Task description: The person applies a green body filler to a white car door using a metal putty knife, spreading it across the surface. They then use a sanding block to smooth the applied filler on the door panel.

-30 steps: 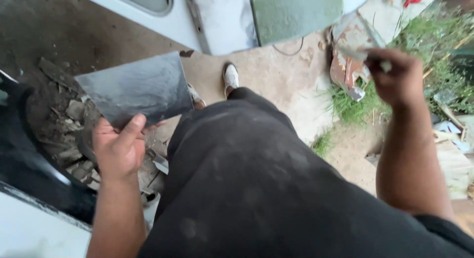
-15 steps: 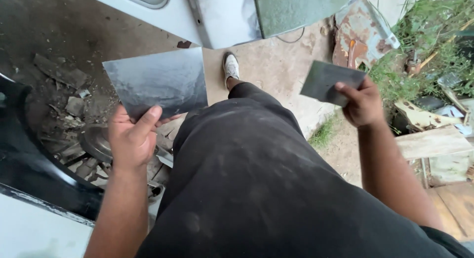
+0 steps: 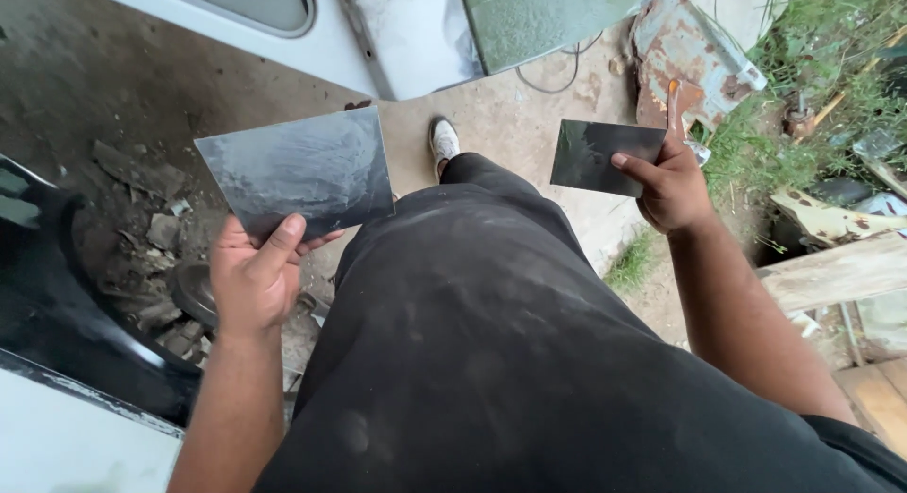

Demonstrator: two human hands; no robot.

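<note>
My left hand [image 3: 253, 271] grips the lower edge of a large dark grey metal sheet [image 3: 300, 167], held flat out in front of me over rubble. My right hand [image 3: 673, 186] pinches a smaller dark metal sheet [image 3: 597, 156] by its right edge, with the thumb on top. The two sheets are apart, one on each side of my raised leg in dusty black trousers [image 3: 491, 304]. My white shoe [image 3: 442, 139] rests on the bare dirt ahead.
A white vehicle panel with a window [image 3: 283, 21] lies at the top. A black curved car body part [image 3: 57, 304] is at the left, next to broken rubble [image 3: 142, 229]. Rusty metal [image 3: 690, 59], grass and wooden boards [image 3: 841, 266] lie to the right.
My right hand came down from up at the right, bringing the smaller sheet level with the larger one. The left hand lifted its sheet slightly higher and flatter.
</note>
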